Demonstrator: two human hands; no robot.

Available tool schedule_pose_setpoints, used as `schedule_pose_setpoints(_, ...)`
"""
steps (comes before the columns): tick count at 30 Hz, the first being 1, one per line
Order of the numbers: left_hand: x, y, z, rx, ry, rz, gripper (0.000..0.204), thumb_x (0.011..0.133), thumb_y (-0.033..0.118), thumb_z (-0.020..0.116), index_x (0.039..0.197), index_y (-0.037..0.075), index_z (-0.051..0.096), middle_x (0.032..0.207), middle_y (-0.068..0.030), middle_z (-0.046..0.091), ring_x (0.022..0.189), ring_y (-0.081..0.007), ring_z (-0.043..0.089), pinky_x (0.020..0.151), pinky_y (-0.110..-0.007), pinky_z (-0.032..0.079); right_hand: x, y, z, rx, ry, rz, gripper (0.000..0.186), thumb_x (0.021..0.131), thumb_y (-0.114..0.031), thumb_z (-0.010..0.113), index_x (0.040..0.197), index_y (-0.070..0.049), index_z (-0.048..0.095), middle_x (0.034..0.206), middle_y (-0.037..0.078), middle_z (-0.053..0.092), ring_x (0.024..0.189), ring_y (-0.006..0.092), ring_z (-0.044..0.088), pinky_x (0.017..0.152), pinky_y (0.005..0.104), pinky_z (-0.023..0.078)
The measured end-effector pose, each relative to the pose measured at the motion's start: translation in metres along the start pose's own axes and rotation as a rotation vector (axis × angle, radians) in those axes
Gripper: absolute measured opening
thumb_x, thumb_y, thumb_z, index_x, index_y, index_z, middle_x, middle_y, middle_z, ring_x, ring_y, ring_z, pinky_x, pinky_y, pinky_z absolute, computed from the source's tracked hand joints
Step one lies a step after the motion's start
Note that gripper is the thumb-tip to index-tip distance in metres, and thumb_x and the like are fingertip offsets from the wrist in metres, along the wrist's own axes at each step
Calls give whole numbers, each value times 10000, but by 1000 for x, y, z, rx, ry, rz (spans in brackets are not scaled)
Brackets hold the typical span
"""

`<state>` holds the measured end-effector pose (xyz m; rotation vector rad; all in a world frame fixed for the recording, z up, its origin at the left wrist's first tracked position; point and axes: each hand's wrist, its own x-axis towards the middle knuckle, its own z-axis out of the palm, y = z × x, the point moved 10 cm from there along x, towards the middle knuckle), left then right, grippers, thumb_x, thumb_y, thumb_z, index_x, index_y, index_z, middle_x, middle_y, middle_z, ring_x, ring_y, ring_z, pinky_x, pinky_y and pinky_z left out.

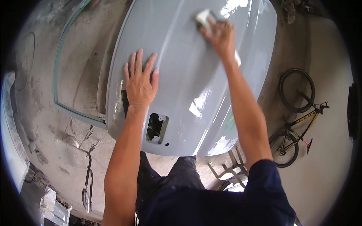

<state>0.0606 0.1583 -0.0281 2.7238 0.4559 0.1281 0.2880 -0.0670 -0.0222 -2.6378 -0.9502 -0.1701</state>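
A glossy light-grey car door panel [181,71] lies in front of me, its surface wet-looking in places. On its left part my left hand [141,79] rests flat with the fingers spread, holding nothing. Farther off, at the upper right of the panel, my right hand [222,35] is closed around a white sanding block [205,17], blurred by motion. The block presses on or hovers just over the panel; I cannot tell which. A white end shows past my right wrist. Near the close edge is a rectangular handle opening [157,129] with a small dark hole beside it.
To the left, a greenish window frame [57,75] joins the panel. Below it a black cable [89,165] hangs near the stained concrete floor. A metal stand [233,165] shows under the panel's near edge. A black and yellow bicycle [298,124] leans at the right.
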Motion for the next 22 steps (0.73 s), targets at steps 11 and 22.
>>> schedule_pose_setpoints(11,13,7,-10,57,-15,-26,512,1115,385,570,1616,286,533,1746,-106,396,1620,-345,344,1332,-582,267,-276,-212,-53,289,-116,208,804,546,-270,1039,1311,-381,821,1445,20,692,1296,264,640,1029,432,525)
schedule_pose_setpoints(22,11,3,-5,7,8,0,578,1108,411,591,1658,263,495,1761,-134,362,1634,-373,318,1327,-619,242,36,1,-23,181,235,289,501,852,-343,935,1246,-50,836,1295,222,740,1125,364,701,1072,567,477)
